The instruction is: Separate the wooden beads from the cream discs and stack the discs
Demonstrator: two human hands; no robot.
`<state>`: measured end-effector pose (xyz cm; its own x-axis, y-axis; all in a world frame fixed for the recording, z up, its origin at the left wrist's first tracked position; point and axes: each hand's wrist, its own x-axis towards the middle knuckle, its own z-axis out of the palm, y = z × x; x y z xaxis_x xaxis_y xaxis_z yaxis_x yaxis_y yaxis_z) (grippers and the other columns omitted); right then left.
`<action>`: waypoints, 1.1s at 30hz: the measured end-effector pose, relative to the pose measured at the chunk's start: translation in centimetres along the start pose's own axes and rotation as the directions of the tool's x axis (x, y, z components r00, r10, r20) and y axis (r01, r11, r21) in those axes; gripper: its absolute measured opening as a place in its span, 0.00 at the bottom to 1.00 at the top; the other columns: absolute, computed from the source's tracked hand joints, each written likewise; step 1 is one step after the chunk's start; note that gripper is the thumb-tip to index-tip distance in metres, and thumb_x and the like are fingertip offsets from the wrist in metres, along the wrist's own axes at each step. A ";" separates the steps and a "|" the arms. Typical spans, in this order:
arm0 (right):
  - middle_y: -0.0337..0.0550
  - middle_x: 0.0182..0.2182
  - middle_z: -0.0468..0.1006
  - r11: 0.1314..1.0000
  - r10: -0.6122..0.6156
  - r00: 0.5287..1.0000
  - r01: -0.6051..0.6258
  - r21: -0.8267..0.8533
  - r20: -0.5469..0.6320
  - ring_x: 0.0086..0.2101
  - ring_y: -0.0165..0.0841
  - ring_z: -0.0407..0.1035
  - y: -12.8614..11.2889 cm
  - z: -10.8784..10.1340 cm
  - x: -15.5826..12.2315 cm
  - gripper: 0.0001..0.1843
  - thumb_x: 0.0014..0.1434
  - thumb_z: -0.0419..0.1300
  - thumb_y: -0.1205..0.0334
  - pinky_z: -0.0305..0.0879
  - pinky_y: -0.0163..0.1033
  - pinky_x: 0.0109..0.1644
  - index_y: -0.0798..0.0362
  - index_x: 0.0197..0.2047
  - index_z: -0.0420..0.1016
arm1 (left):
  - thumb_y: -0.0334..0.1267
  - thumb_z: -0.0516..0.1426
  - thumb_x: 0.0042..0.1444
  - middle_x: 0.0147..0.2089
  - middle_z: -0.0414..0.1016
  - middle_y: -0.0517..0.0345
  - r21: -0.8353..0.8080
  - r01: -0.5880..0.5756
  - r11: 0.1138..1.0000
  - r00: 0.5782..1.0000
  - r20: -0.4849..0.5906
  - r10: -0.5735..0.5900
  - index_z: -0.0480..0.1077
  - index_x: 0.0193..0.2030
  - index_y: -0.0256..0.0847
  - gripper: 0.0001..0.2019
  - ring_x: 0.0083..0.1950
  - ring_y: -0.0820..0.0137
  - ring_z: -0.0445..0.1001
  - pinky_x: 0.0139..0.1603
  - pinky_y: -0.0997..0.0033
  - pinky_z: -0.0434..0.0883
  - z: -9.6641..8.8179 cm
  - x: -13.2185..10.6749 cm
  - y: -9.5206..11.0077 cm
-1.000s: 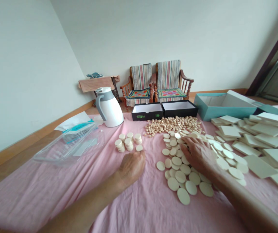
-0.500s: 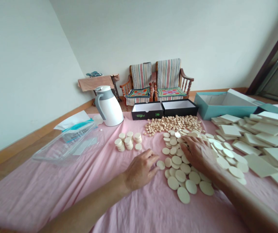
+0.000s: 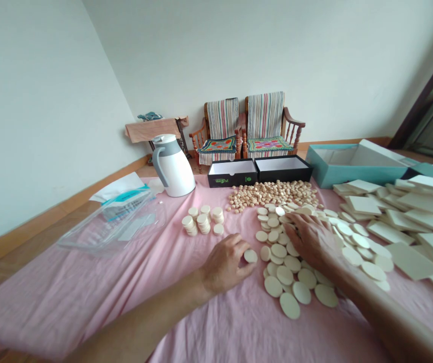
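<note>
Thumb and fingers of my left hand (image 3: 228,266) are curled around a round, pale wooden disc (image 3: 250,256) at the left edge of a spread of similar discs (image 3: 284,275). My right hand (image 3: 311,239) rests palm down on that spread, its fingers stretched out and the discs beneath it hidden. Short stacks of discs (image 3: 203,223) stand to the left, beyond my left hand, with a lower disc stack (image 3: 218,230) at their near right corner.
Small wooden beads (image 3: 273,194) lie behind the discs, before two black boxes (image 3: 232,180). Square wooden pieces (image 3: 413,257) and a teal box (image 3: 356,174) are on the right. A white jug (image 3: 178,174) and a clear plastic container (image 3: 88,242) stand left on the pink cloth (image 3: 133,287).
My left hand has moved slightly right, so its thumb and fingers now surround the single disc. My right hand keeps its place on the discs. The view has shifted a little.
</note>
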<state>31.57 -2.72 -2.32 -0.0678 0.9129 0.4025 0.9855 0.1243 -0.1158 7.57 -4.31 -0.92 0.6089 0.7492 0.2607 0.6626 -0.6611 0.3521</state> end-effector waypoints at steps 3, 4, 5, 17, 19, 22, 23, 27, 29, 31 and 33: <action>0.47 0.45 0.76 1.000 0.008 1.000 -0.008 0.002 0.000 0.47 0.41 0.65 0.0 -0.1 0.0 0.19 0.63 0.45 0.55 0.54 0.46 0.49 0.52 0.50 0.69 | 0.33 0.56 0.52 0.38 0.69 0.55 0.060 0.038 0.997 0.999 -0.036 -0.036 0.70 0.38 0.40 0.06 0.41 0.67 0.68 0.43 0.69 0.67 -1.6 0.1 -1.0; 0.47 0.45 0.76 1.000 0.007 1.000 -0.007 0.003 0.000 0.47 0.41 0.65 0.0 -0.1 0.0 0.19 0.63 0.45 0.55 0.54 0.46 0.49 0.52 0.50 0.69 | 0.32 0.56 0.52 0.39 0.69 0.55 0.101 0.065 0.993 0.997 -0.059 -0.059 0.70 0.39 0.40 0.07 0.42 0.66 0.68 0.44 0.68 0.67 -2.2 0.2 -1.4; 0.47 0.45 0.76 1.000 0.003 1.000 -0.003 0.004 0.001 0.47 0.41 0.66 0.0 0.0 0.0 0.19 0.63 0.45 0.55 0.54 0.46 0.49 0.52 0.50 0.69 | 0.31 0.55 0.51 0.39 0.69 0.54 0.148 0.095 0.984 0.993 -0.081 -0.084 0.70 0.39 0.40 0.08 0.43 0.66 0.68 0.45 0.67 0.67 -2.8 0.2 -1.9; 0.48 0.44 0.76 1.000 -0.005 1.000 0.005 0.013 -0.004 0.46 0.41 0.66 0.1 0.1 0.1 0.20 0.63 0.45 0.54 0.55 0.47 0.49 0.52 0.50 0.69 | 0.25 0.50 0.53 0.40 0.69 0.53 0.402 0.162 0.901 0.987 -0.047 -0.157 0.66 0.35 0.40 0.08 0.46 0.64 0.66 0.49 0.63 0.64 -3.1 0.2 -4.0; 0.48 0.45 0.76 1.000 -0.003 1.000 0.003 0.008 0.001 0.46 0.41 0.66 0.1 0.1 0.0 0.20 0.63 0.45 0.53 0.55 0.47 0.49 0.53 0.50 0.69 | 0.25 0.48 0.55 0.39 0.70 0.53 0.400 0.156 0.903 0.987 -0.043 -0.152 0.66 0.35 0.39 0.08 0.45 0.64 0.66 0.48 0.63 0.64 -3.0 0.2 -4.3; 0.47 0.45 0.76 1.000 0.000 1.000 0.000 0.001 0.007 0.46 0.41 0.66 0.1 0.1 0.0 0.20 0.63 0.44 0.53 0.54 0.47 0.49 0.53 0.50 0.69 | 0.24 0.47 0.56 0.39 0.70 0.52 0.383 0.162 0.909 0.987 -0.076 -0.144 0.66 0.34 0.39 0.09 0.45 0.65 0.66 0.47 0.64 0.65 -3.0 0.1 -4.5; 0.47 0.46 0.76 1.000 -0.001 1.000 0.001 -0.002 0.007 0.46 0.41 0.66 0.1 0.1 0.0 0.20 0.63 0.44 0.53 0.54 0.46 0.49 0.52 0.51 0.69 | 0.24 0.47 0.56 0.39 0.70 0.52 0.367 0.165 0.916 0.986 -0.094 -0.140 0.67 0.35 0.39 0.10 0.45 0.64 0.66 0.48 0.64 0.65 -3.0 0.1 -4.4; 0.47 0.47 0.75 1.000 -0.005 1.000 0.005 -0.011 0.000 0.45 0.42 0.66 0.2 0.2 0.0 0.20 0.63 0.44 0.53 0.54 0.46 0.48 0.52 0.50 0.69 | 0.28 0.48 0.59 0.40 0.71 0.53 0.138 0.075 0.988 0.995 -0.080 -0.064 0.69 0.39 0.39 0.10 0.45 0.67 0.69 0.48 0.66 0.66 -2.7 0.0 -3.0; 0.48 0.47 0.75 1.000 -0.006 1.000 0.006 -0.016 -0.002 0.46 0.42 0.66 0.3 0.3 0.0 0.21 0.63 0.45 0.53 0.54 0.46 0.48 0.52 0.51 0.69 | 0.29 0.49 0.59 0.42 0.73 0.54 -0.026 -0.018 0.999 1.000 -0.023 0.018 0.70 0.43 0.40 0.10 0.46 0.68 0.70 0.50 0.68 0.67 -2.1 0.0 -1.8; 0.48 0.48 0.75 1.000 -0.005 1.000 0.005 -0.020 -0.002 0.46 0.42 0.66 0.3 0.3 0.0 0.20 0.62 0.45 0.53 0.54 0.46 0.47 0.52 0.51 0.69 | 0.28 0.51 0.58 0.47 0.72 0.55 -0.139 -0.096 0.986 0.995 0.026 0.101 0.68 0.49 0.41 0.13 0.50 0.69 0.69 0.53 0.69 0.66 -1.4 0.1 -0.5; 0.47 0.47 0.75 1.000 -0.005 1.000 0.005 -0.025 -0.001 0.45 0.42 0.66 0.3 0.2 0.0 0.20 0.62 0.45 0.54 0.54 0.46 0.47 0.52 0.51 0.69 | 0.26 0.52 0.57 0.52 0.70 0.55 -0.186 -0.139 0.973 0.987 0.057 0.151 0.65 0.54 0.42 0.18 0.54 0.70 0.67 0.57 0.69 0.64 -0.8 0.3 0.7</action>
<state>31.85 -2.57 -2.55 -0.0721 0.9118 0.4042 0.9887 0.1188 -0.0917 7.88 -4.46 0.14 0.7262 0.6368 0.2593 0.4790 -0.7391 0.4736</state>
